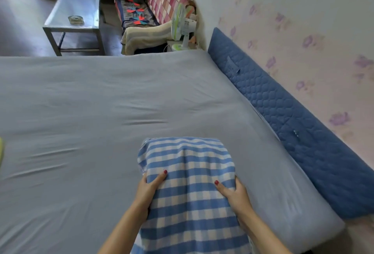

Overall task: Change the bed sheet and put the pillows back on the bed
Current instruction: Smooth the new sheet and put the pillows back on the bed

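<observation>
Blue-and-white checked pillow (188,189): lying lengthwise near bed's headboard edge, atop grey fitted sheet (91,102). Left hand (148,188) gripping pillow's left side, right hand (235,193) gripping right side; thumbs lying on top, fingers curling underneath. Both forearms reaching forward.

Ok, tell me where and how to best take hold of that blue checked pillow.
Grip the blue checked pillow by its two long side edges, one hand per side, coming in from the near end. It is long, soft and wide, so a one-sided hold would likely let it sag. The left hand and right hand already hold it so, thumbs on top, fingers wrapped under, above the grey sheet.
</observation>
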